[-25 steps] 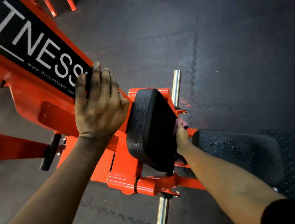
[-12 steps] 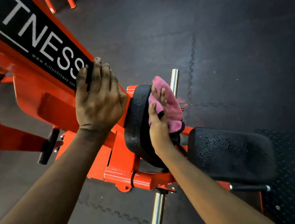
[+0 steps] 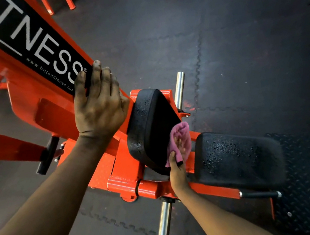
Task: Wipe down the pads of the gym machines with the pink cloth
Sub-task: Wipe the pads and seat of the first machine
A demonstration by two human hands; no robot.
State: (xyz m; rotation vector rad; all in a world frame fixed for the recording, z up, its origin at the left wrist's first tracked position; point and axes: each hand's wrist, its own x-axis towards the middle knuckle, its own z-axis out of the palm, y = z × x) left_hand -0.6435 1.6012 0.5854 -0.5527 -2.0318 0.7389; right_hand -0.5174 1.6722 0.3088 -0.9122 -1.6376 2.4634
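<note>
Still unmoved since a second ago: big orange steel machine frame point(image 3: 30, 110) with black lettered panel, and the left hand point(image 3: 97, 111) laid flat on it, fingers straight, gripping nothing. Changed on the upright black textured pad point(image 3: 148, 131): half a second back, a wipe near its top edge; now a wipe low on its right side, in the gap before the flat black seat pad point(image 3: 238, 160). Done by the right hand point(image 3: 177, 173), thumb and fingers closed on the small bunched pink cloth point(image 3: 181, 133) and pressing it to the upright pad. Reads as one downward stroke, so probably near the end of that face — seat pad speckled with beads, likely not yet wiped.

Hard to judge: upright pad's working face, turned away and seen almost edge-on. Lettering cut off at the picture's edge. Right fingertips mostly buried in cloth.
</note>
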